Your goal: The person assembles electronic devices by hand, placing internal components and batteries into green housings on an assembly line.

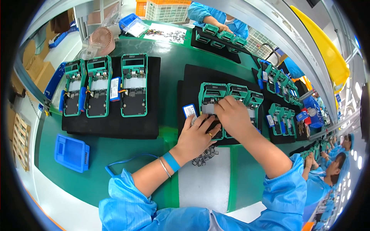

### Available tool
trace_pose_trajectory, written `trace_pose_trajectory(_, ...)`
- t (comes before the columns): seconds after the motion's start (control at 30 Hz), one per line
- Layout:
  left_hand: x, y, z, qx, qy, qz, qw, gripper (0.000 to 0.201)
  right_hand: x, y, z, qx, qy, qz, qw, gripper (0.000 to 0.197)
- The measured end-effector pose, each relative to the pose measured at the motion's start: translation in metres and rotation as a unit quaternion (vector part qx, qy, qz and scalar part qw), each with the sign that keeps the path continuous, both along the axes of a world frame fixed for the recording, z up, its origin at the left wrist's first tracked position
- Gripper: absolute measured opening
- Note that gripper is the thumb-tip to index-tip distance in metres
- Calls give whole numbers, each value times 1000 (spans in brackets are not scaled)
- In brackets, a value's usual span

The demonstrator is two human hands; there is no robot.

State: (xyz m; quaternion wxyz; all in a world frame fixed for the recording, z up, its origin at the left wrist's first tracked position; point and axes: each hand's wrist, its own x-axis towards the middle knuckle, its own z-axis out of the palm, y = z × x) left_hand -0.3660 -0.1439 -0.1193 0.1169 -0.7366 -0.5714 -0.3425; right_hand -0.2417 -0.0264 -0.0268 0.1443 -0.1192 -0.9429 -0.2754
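Both hands work over the leftmost of three green-framed handheld device housings (213, 90), opened to show the parts inside. My left hand (195, 138) lies across its lower left part, fingers spread and touching it. Bent over the middle of the same housing is my right hand (234, 117), fingers pressed together; whatever is between the fingertips is hidden. Beside the left fingers lies a battery pack (189, 110) in white and blue. The second housing (237, 90) is partly covered by my right hand, and the third housing (254, 99) stands just to its right.
On a black mat (111, 127) at left lie three more housings with batteries. Small dark parts (205, 156) are heaped below my left hand. A blue tray (72, 153), pink fan (103, 37) and more device groups surround the green bench. A co-worker's hand (223, 28) is across it.
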Motion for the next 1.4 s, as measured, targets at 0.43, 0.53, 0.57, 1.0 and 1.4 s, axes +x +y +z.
trace_pose_trajectory(0.43, 4, 3, -8, 29, -21, -3, 999, 34, 1, -38, -34, -151, 166, -134, 965, 33)
trace_pose_trajectory(0.53, 2, 2, -8, 7, -11, 1, 1000, 35, -3, -43, -44, -169, 188, -168, 953, 36)
trace_pose_trajectory(0.57, 2, 2, -8, 7, -7, -4, 1000, 35, -3, -45, -46, -167, 189, -179, 951, 37)
trace_pose_trajectory(1.0, 3, -3, -4, 2, -2, 7, 1000, 54, 11, -4, -19, -48, 145, -52, 987, 12)
trace_pose_trajectory(1.4, 1, -4, 7, -17, 29, -3, 999, 54, 10, -7, -7, -79, 249, -50, 964, 9)
